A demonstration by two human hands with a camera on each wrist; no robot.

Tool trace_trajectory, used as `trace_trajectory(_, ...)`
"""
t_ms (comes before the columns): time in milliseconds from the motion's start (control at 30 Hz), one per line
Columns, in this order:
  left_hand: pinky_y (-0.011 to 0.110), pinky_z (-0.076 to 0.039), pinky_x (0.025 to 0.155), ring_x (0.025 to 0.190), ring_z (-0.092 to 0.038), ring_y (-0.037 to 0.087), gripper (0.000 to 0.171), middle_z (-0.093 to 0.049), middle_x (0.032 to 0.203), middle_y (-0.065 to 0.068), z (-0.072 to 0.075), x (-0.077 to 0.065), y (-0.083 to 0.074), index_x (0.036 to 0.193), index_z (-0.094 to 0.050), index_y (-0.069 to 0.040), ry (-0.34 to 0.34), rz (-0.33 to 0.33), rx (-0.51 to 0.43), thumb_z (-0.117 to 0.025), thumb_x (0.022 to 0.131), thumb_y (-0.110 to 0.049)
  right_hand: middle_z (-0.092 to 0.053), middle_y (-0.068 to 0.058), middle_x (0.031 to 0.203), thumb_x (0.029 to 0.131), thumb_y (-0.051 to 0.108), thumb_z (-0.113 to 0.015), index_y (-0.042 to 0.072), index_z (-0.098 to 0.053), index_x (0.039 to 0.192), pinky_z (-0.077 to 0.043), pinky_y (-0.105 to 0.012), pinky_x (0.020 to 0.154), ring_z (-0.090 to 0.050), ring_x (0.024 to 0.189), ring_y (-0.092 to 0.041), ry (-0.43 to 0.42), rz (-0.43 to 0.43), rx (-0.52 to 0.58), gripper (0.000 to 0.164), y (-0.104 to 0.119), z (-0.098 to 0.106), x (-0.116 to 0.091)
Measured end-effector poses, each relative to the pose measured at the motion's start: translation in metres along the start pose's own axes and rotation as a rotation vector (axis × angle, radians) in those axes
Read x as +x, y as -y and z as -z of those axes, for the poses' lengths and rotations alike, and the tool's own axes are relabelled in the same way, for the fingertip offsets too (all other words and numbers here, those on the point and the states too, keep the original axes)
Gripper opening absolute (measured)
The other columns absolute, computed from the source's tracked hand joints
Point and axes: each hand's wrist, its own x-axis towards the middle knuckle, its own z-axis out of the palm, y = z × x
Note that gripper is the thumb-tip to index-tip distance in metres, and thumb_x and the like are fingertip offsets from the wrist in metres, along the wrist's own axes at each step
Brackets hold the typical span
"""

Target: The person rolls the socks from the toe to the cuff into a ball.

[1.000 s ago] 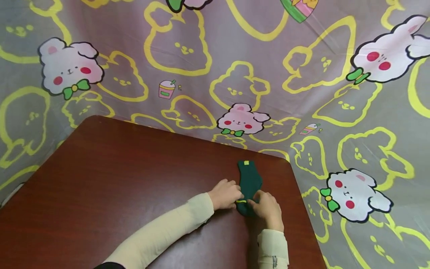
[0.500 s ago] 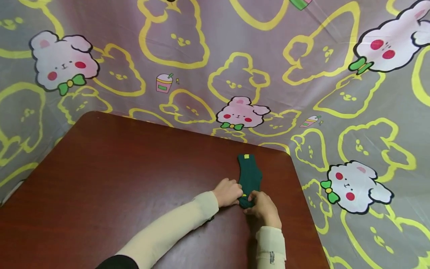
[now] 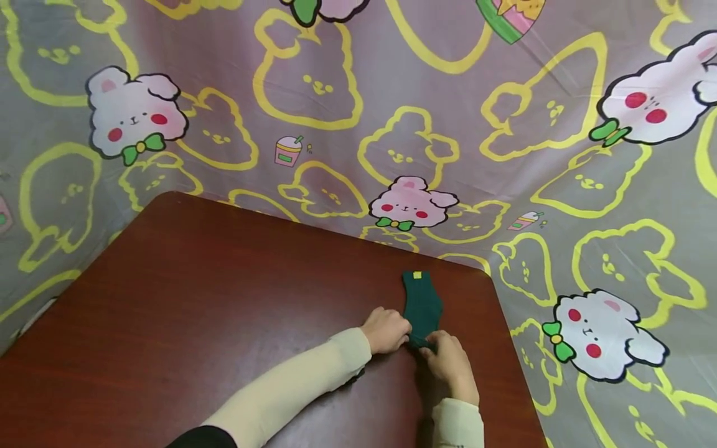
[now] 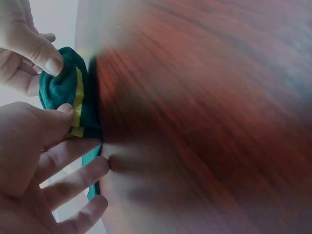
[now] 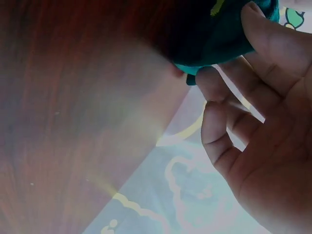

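A dark green sock [image 3: 422,305] with a small yellow tag at its far end lies near the table's right side. Its near end is folded up between both hands. My left hand [image 3: 385,330] pinches the left edge of the fold; in the left wrist view its thumb presses the green cloth [image 4: 58,90] beside a yellow stripe, with the other fingers spread below. The right hand [image 3: 450,362] pinches the fold's right side, its thumb on top of the cloth [image 5: 219,36] in the right wrist view.
The reddish-brown wooden table [image 3: 241,267] has rounded far corners. Behind it and along its right side hangs a grey curtain [image 3: 330,81] printed with rabbits and yellow outlines.
The near end of the sock has been turned up and away from the person, so the sock is shorter and the yellow stripe no longer shows in the head view. Both hands keep hold.
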Motion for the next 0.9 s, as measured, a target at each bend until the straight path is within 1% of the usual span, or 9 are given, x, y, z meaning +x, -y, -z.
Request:
trace_trajectory(133,0.033,-0.048,0.06,0.07,-0.064,0.011,0.013,-0.068,0.076,-0.009,0.002,0.004,-0.002,0.084,-0.074,-0.03,0.025,0.04,-0.05,-0.07,0.095,-0.034,-0.07,-0.009,0.1,0.081,0.02,-0.085,0.006,-0.071,0.103,-0.05,-0.054,0.081,-0.065,0.091,-0.031,0.014,-0.029,0.005,0.03,-0.003,0.004,0.0)
trace_trajectory(200,0.034,-0.049,0.06,0.07,-0.064,0.011,0.012,-0.068,0.077,-0.009,0.002,0.006,-0.001,0.086,-0.075,-0.029,0.026,0.058,-0.075,-0.07,0.096,-0.034,-0.07,-0.008,0.097,0.08,0.02,-0.086,0.008,-0.07,0.104,-0.05,-0.053,0.079,-0.065,0.087,-0.028,0.002,-0.035,0.004,0.031,-0.004,0.003,0.0)
trace_trajectory(367,0.034,-0.05,0.057,0.07,-0.065,0.012,0.013,-0.068,0.077,-0.007,0.002,0.006,0.001,0.089,-0.076,-0.027,0.033,0.08,-0.125,-0.068,0.097,-0.033,-0.07,-0.006,0.091,0.089,0.012,-0.076,0.008,-0.07,0.111,-0.05,-0.055,0.077,-0.066,0.081,-0.027,-0.064,-0.02,-0.012,0.023,-0.005,0.001,-0.001)
trace_trajectory(533,0.034,-0.049,0.056,0.069,-0.065,0.013,0.016,-0.066,0.074,-0.005,0.001,0.007,0.001,0.086,-0.073,-0.025,0.027,0.092,-0.164,-0.066,0.099,-0.031,-0.072,-0.009,0.1,0.096,0.013,-0.067,0.007,-0.069,0.118,-0.048,-0.059,0.082,-0.068,0.09,-0.033,-0.058,-0.02,-0.03,0.022,-0.005,-0.001,0.001)
trace_trajectory(633,0.035,-0.049,0.055,0.071,-0.066,0.015,0.013,-0.068,0.077,-0.004,-0.001,0.008,0.001,0.086,-0.073,-0.025,-0.004,0.125,-0.185,-0.068,0.097,-0.029,-0.072,-0.011,0.105,0.1,0.013,-0.062,0.007,-0.07,0.118,-0.047,-0.06,0.083,-0.068,0.095,-0.035,-0.053,-0.03,-0.037,0.021,-0.005,-0.002,0.004)
trace_trajectory(700,0.035,-0.049,0.056,0.074,-0.068,0.016,0.006,-0.071,0.083,-0.003,-0.003,0.008,0.001,0.094,-0.075,-0.025,-0.028,0.146,-0.186,-0.07,0.096,-0.027,-0.072,-0.011,0.106,0.1,0.013,-0.06,0.008,-0.07,0.117,-0.047,-0.061,0.082,-0.068,0.095,-0.036,-0.053,-0.037,-0.045,0.02,-0.005,-0.003,0.007)
trace_trajectory(733,0.034,-0.049,0.055,0.074,-0.068,0.016,0.006,-0.072,0.085,-0.003,-0.004,0.009,0.0,0.099,-0.075,-0.025,-0.04,0.153,-0.184,-0.071,0.095,-0.026,-0.072,-0.011,0.105,0.101,0.013,-0.06,0.008,-0.071,0.116,-0.047,-0.061,0.082,-0.068,0.094,-0.036,-0.055,-0.041,-0.051,0.02,-0.006,-0.003,0.008)
trace_trajectory(833,0.032,-0.047,0.052,0.068,-0.066,0.015,0.02,-0.071,0.084,-0.001,-0.006,0.01,0.0,0.113,-0.071,-0.025,-0.077,0.169,-0.185,-0.073,0.093,-0.022,-0.072,-0.01,0.104,0.101,0.014,-0.06,0.01,-0.071,0.116,-0.047,-0.062,0.082,-0.068,0.092,-0.036,-0.055,-0.056,-0.066,0.019,-0.007,-0.004,0.013)
trace_trajectory(900,0.029,-0.043,0.048,0.059,-0.059,0.013,0.027,-0.066,0.074,-0.001,-0.006,0.01,-0.001,0.118,-0.067,-0.026,-0.1,0.167,-0.196,-0.073,0.093,-0.019,-0.072,-0.01,0.103,0.101,0.015,-0.06,0.012,-0.071,0.115,-0.046,-0.063,0.083,-0.068,0.092,-0.035,-0.057,-0.065,-0.074,0.018,-0.008,-0.005,0.017)
